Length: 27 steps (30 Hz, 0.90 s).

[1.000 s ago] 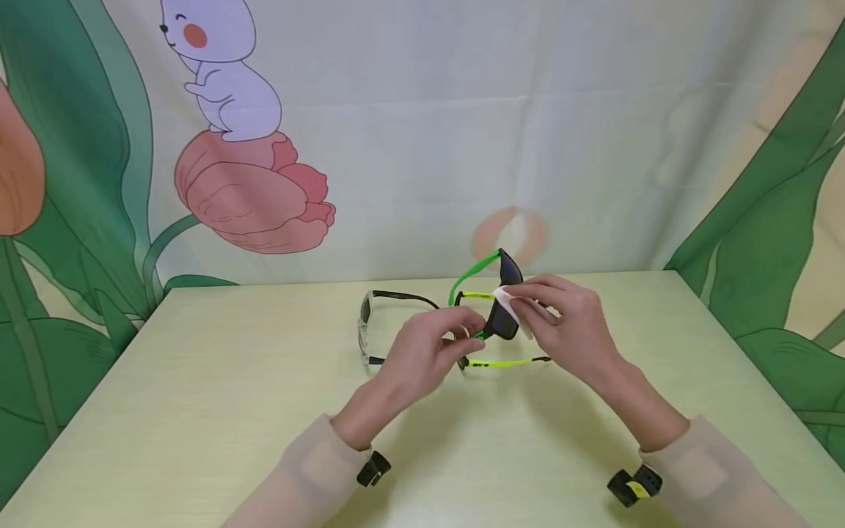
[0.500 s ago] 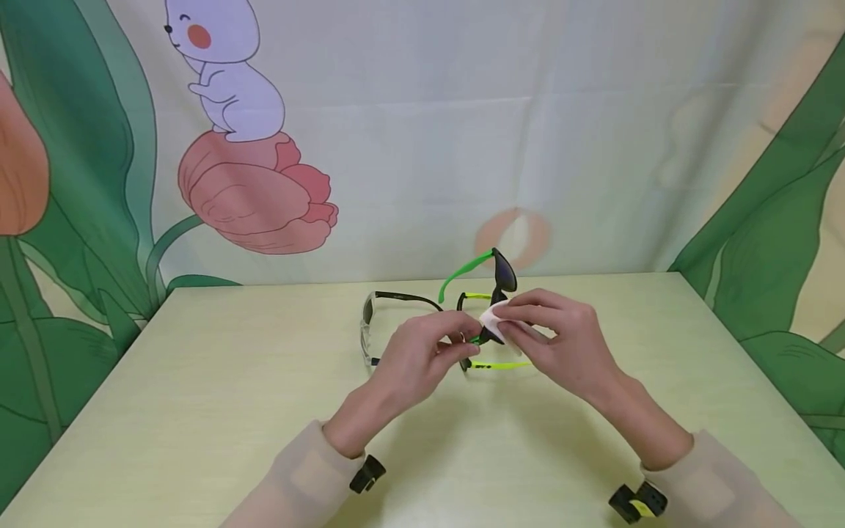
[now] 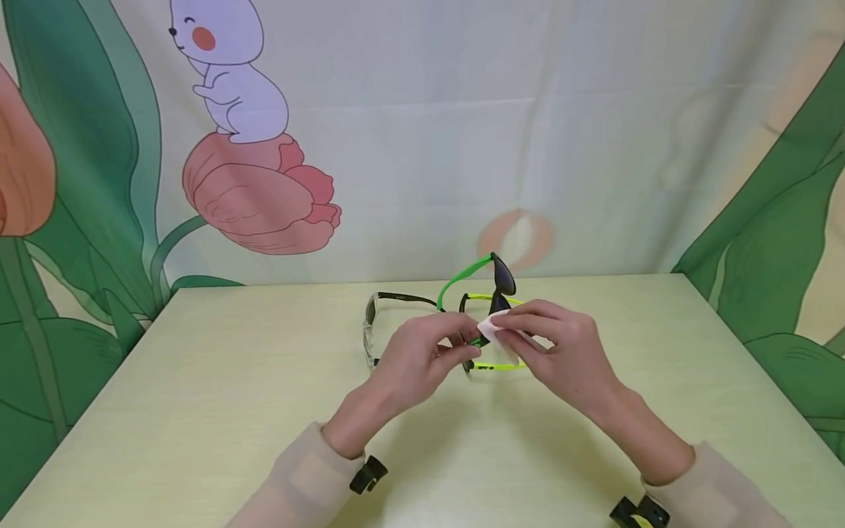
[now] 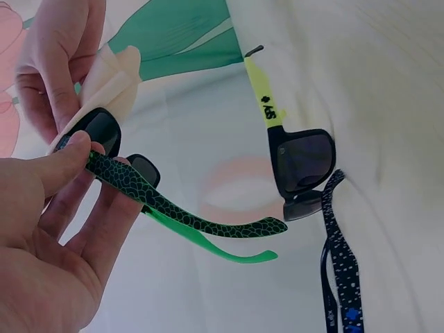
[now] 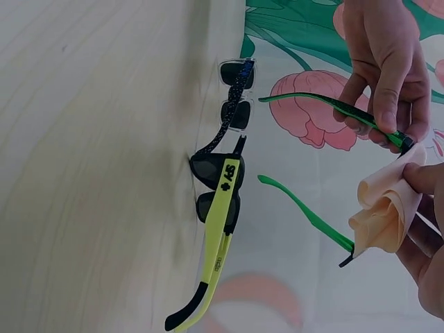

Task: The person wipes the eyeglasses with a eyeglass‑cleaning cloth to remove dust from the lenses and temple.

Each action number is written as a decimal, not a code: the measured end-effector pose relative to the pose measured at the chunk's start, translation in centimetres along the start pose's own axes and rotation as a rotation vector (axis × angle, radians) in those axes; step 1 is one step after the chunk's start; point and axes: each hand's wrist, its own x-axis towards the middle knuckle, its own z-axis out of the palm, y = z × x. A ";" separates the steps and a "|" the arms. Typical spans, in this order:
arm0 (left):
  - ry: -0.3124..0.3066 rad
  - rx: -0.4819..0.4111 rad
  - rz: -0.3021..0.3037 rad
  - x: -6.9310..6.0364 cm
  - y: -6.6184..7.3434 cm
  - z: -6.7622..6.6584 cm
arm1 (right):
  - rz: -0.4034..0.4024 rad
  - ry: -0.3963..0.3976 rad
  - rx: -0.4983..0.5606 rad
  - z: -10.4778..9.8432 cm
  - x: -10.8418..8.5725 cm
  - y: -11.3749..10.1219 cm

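Note:
Dark-lensed sunglasses with green temples (image 3: 467, 272) are held up above the table. My left hand (image 3: 422, 358) pinches them near the hinge of one temple, patterned black and green on its outer side in the left wrist view (image 4: 187, 214). My right hand (image 3: 565, 352) pinches a pale folded cloth (image 3: 496, 328) against the lens nearer me. In the right wrist view the cloth (image 5: 386, 211) covers much of the front frame. The farther lens (image 3: 505, 278) shows above the fingers in the head view.
Beneath the hands stand black sunglasses with yellow temples (image 3: 496, 367). To their left are clear-framed sunglasses (image 3: 370, 326) with dark temples, partly behind my left hand. A printed curtain (image 3: 422, 147) hangs along the table's (image 3: 218, 396) back edge.
My right hand has moved the cloth slightly down and left, along the lens toward my left hand. The green-templed sunglasses have turned, so their lenses look narrower. My left hand keeps its grip.

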 end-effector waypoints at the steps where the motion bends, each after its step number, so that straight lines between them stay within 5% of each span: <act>1: -0.001 0.001 0.003 0.0 0.1 -0.1 | 0.000 0.009 -0.010 0.0 0.0 0.0; 11: -0.049 -0.003 0.030 0.4 0.5 -0.9 | 0.078 0.062 -0.039 -0.2 0.6 0.3; 19: -0.108 -0.001 0.056 0.1 0.5 -1.4 | 0.190 0.045 -0.052 -0.7 0.5 -0.1; 27: -0.120 -0.035 0.055 -0.5 0.3 -1.6 | 0.220 -0.006 -0.027 -0.7 0.0 -1.1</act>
